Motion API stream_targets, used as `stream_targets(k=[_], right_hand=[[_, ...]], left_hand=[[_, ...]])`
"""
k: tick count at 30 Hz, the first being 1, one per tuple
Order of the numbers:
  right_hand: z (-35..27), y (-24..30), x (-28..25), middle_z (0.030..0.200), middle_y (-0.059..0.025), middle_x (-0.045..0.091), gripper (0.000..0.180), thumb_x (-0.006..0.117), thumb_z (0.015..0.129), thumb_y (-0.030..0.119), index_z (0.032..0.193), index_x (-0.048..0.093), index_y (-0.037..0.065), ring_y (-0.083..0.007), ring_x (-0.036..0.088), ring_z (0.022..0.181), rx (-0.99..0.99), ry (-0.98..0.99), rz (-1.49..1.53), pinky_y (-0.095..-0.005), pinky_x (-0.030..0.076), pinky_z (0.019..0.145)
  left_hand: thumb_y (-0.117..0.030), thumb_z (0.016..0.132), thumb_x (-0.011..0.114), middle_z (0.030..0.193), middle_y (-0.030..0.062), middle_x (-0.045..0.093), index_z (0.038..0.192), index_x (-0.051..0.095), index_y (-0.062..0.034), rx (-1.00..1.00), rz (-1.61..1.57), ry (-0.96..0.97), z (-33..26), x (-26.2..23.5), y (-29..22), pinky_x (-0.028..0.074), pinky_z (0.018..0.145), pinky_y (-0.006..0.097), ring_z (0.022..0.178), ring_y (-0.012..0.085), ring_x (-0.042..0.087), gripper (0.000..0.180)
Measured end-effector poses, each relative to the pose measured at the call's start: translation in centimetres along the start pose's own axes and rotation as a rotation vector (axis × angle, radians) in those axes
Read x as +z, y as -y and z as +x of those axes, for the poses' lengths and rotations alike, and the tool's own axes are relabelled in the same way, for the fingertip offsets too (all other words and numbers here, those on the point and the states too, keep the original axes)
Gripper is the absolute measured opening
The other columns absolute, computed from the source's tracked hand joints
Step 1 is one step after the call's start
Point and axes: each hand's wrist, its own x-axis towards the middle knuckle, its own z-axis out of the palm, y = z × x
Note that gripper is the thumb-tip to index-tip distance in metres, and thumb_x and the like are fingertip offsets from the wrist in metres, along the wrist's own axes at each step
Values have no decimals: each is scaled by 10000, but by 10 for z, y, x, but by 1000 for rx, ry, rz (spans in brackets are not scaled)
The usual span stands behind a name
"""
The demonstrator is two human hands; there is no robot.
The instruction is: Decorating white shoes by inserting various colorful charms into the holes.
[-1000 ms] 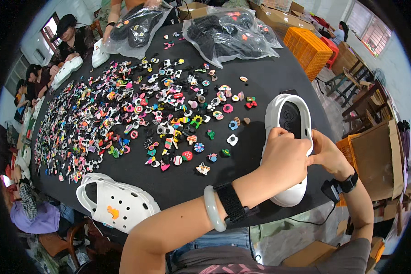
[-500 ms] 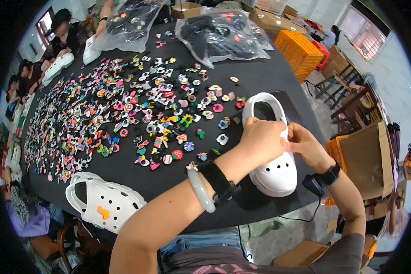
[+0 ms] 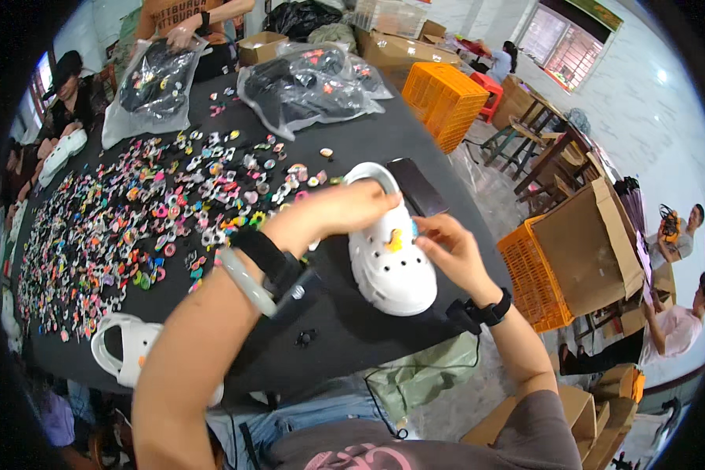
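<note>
A white clog rests on the black table with its toe toward me. A yellow-orange charm sits on its upper, among the holes. My left hand reaches over the heel opening with its fingers curled into the clog; their tips are hidden. At the clog's right side, my right hand pinches a small blue charm against the upper, mostly covered by the fingers. Another white clog lies at the left near edge, partly behind my left forearm.
Loose colourful charms cover the left of the table. A dark flat slab lies beyond the clog, a small black piece nearer me. Clear bags lie at the back. Orange crates stand right; co-workers sit far left.
The view has swung right, so the table appears farther left. My hands have parted, and the yellow-orange charm now shows on the clog. My left hand has gone to the heel opening.
</note>
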Motion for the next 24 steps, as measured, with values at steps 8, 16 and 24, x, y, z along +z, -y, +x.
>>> stream_targets(k=[8,16,24], right_hand=[[-12,-23,-9,980,-38,681,209,648,925,92,1091,665,-35,-76,613,860,232,-130,303,-211,488,775],[-14,-22,4,954,-37,685,221,640,938,127,1091,669,-30,-70,612,853,272,-196,260,-203,482,773],[-20,-10,6,900,-24,684,202,624,947,132,1050,680,-33,-53,599,791,258,-270,128,-183,467,716]], left_hand=[[-379,1000,387,1297,141,571,1276,541,9,261,333,-275,-206,-122,-74,325,1076,356,1245,214,499,500],[-480,929,473,1374,239,483,1332,475,17,-212,425,-759,-409,-84,-42,260,1127,462,1318,341,435,640],[-174,909,556,1384,172,484,1293,519,9,-388,286,-936,-425,-41,26,233,1125,390,1326,276,410,426]])
